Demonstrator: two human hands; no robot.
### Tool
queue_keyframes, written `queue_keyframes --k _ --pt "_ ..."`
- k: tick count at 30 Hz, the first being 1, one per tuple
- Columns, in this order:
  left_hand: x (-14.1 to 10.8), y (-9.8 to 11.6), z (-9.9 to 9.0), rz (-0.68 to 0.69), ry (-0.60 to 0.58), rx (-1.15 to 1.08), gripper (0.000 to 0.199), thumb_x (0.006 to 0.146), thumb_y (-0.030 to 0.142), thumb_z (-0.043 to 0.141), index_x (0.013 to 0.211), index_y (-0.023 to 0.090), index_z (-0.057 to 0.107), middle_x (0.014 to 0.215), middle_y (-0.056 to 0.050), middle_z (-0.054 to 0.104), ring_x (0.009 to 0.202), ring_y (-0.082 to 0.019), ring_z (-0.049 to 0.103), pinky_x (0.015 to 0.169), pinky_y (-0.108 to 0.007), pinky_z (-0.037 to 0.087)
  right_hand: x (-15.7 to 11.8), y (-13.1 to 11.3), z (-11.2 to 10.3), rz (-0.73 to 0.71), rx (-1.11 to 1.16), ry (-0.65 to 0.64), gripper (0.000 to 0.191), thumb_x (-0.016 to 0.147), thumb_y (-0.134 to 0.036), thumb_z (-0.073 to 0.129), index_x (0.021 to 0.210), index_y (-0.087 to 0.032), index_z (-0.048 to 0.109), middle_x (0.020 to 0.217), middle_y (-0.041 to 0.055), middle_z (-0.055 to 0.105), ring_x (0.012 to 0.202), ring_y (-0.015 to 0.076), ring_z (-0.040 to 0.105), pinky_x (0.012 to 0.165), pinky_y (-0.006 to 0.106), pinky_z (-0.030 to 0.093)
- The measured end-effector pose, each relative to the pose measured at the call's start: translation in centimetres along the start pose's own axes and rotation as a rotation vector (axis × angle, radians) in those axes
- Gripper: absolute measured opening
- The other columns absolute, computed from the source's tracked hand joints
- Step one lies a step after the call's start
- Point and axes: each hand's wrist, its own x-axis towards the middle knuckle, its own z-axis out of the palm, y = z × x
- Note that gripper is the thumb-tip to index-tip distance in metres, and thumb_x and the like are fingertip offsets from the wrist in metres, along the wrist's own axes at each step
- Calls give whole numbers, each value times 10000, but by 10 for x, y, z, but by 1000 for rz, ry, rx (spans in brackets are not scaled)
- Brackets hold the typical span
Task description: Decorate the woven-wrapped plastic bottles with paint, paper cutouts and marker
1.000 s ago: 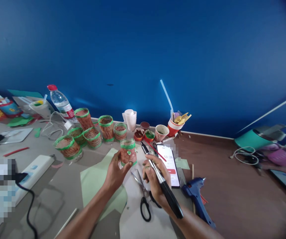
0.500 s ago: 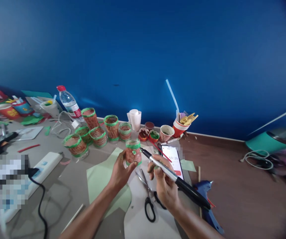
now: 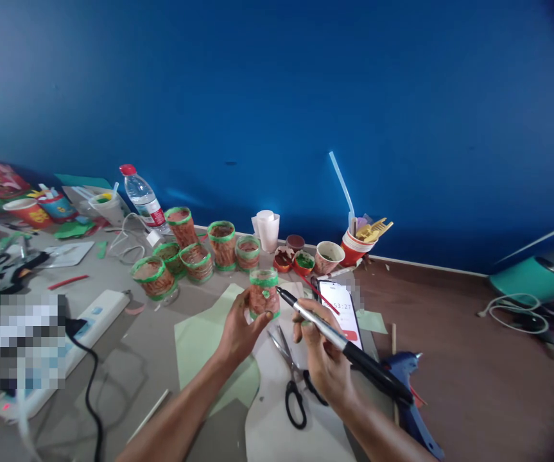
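Observation:
My left hand (image 3: 242,326) is wrapped round a small clear cup (image 3: 263,299) with reddish-brown sides and green bands at rim and base. A small green spot shows on its side. In my right hand (image 3: 323,346) is a black and silver marker (image 3: 337,338), its dark tip close to the cup's right side; whether they touch I cannot tell. Below the hands, black-handled scissors (image 3: 295,403) lie on white paper (image 3: 277,420). Pale green paper (image 3: 199,337) is under my left wrist. A lit phone (image 3: 341,308) lies beyond my right hand.
Several brown and green cups (image 3: 196,263) stand behind to the left, near a water bottle (image 3: 144,199). Small paint cups (image 3: 304,260) and a red cup of tools (image 3: 354,249) are at the back. A blue glue gun (image 3: 409,391) lies right, a power strip (image 3: 96,314) left.
The whole view has shifted slightly, so things appear a little further right. Both hands keep their hold on the cup and the marker, with hardly any change between them.

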Motion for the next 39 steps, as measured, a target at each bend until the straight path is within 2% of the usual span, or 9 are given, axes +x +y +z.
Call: queue_keyframes --k 3,6,13,20,30,39 --pt "0 1 1 -2 -13 -31 548 730 366 691 1207 152 525 1216 -156 635 1130 -297 590 968 -452 435 0 0 1 21 -22 25 222 951 -371 469 1068 -223 586 840 30 589 616 138 536 570 278 490" --pt "0 2 1 -14 0 -27 572 712 374 696 1203 142 516 1199 -166 640 1099 -295 607 945 -442 453 1 -4 3 82 -34 43 166 926 -340 523 1049 -236 562 721 -14 555 563 123 516 510 236 467" --pt "0 6 -1 -18 -55 -15 543 734 390 685 1194 153 520 1186 -147 645 1113 -287 602 949 -427 443 8 -5 9 180 160 82 193 890 -395 565 971 -227 515 628 -47 519 497 107 497 434 208 408" --pt "-2 5 1 -21 -50 10 572 734 410 684 1214 159 500 1173 -140 648 1090 -284 610 939 -421 447 10 -2 12 163 193 59 173 917 -378 525 924 -205 516 691 -25 527 533 101 523 466 215 415" --pt "-4 2 4 -9 -28 36 590 701 377 700 1209 150 505 1151 -147 655 1064 -288 619 936 -446 451 10 3 12 120 173 28 135 945 -350 494 958 -218 523 736 -23 543 552 95 541 537 233 459" --pt "-4 4 5 -8 -9 37 601 689 367 701 1207 140 499 1159 -146 649 1082 -282 614 943 -430 452 9 9 14 128 190 10 121 933 -331 507 978 -220 526 747 -15 571 537 96 543 506 230 456"
